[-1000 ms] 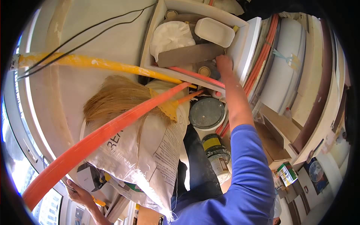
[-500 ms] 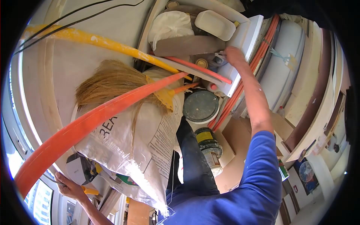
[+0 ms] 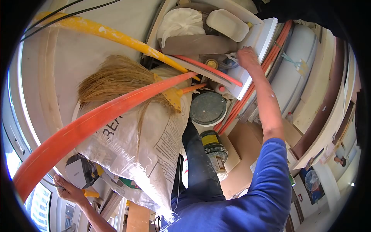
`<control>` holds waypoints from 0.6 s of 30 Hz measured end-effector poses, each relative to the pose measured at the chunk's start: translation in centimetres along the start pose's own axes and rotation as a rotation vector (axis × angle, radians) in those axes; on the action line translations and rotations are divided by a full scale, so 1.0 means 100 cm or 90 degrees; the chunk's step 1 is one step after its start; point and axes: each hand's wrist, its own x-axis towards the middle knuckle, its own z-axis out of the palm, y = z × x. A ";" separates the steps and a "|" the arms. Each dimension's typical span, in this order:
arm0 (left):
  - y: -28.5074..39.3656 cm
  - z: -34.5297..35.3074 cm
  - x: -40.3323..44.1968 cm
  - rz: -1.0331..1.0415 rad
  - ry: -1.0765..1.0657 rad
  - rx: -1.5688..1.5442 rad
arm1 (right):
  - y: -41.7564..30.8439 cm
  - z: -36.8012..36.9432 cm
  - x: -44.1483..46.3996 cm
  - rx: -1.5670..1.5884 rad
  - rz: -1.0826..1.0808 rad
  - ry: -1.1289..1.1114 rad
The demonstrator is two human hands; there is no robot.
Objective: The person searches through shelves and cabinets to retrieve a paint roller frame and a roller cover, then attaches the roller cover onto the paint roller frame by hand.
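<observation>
My right hand (image 3: 248, 58) reaches into a white drawer-like box (image 3: 256, 42), fingers curled at a crumpled clear plastic bag (image 3: 232, 58). Close by in the box are a white plastic tub (image 3: 227, 25), a white tied bag (image 3: 181, 24) and a small round container (image 3: 211, 64). Low at the left, my left hand (image 3: 69, 190) is closed around a thin flat object (image 3: 52, 183) seen nearly edge-on; its kind is unclear. A straw broom (image 3: 116, 77) lies on a large white woven sack (image 3: 127, 143) between my arms.
An orange pole (image 3: 96, 110) and a yellow pole (image 3: 116, 35) slant across the view. Below the box stand a lidded bucket (image 3: 208, 108) and a paint can (image 3: 212, 141). Orange pipes (image 3: 266, 63) and long boards (image 3: 326, 96) lean at the right. A person (image 3: 340, 161) shows far right.
The camera view has shifted slightly, moving most things a little to the right. My right hand stays at the plastic bag, its fingers turned a little. My left hand keeps its hold.
</observation>
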 end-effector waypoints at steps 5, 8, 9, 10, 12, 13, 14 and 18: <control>-0.002 0.000 -0.001 -0.029 -0.005 -0.014 | -0.042 -0.043 0.008 0.004 0.091 -0.120; -0.001 0.001 -0.001 -0.007 -0.001 -0.027 | -0.085 -0.040 0.023 0.105 0.002 0.149; 0.000 0.001 -0.001 -0.003 -0.002 -0.029 | -0.098 -0.032 0.041 0.081 -0.029 0.171; 0.001 0.001 -0.001 0.003 -0.002 -0.032 | -0.110 -0.024 0.058 0.057 -0.059 0.195; 0.005 0.000 -0.002 -0.003 -0.010 -0.020 | -0.137 -0.017 0.076 0.061 -0.038 0.242; 0.005 0.000 -0.002 -0.007 -0.013 -0.015 | -0.146 -0.019 0.083 0.062 -0.028 0.267; 0.003 0.000 -0.002 -0.002 -0.006 -0.006 | -0.153 -0.021 0.089 0.091 -0.008 0.246; 0.019 0.009 -0.004 0.046 0.061 -0.017 | -0.162 -0.028 0.098 0.133 0.034 0.176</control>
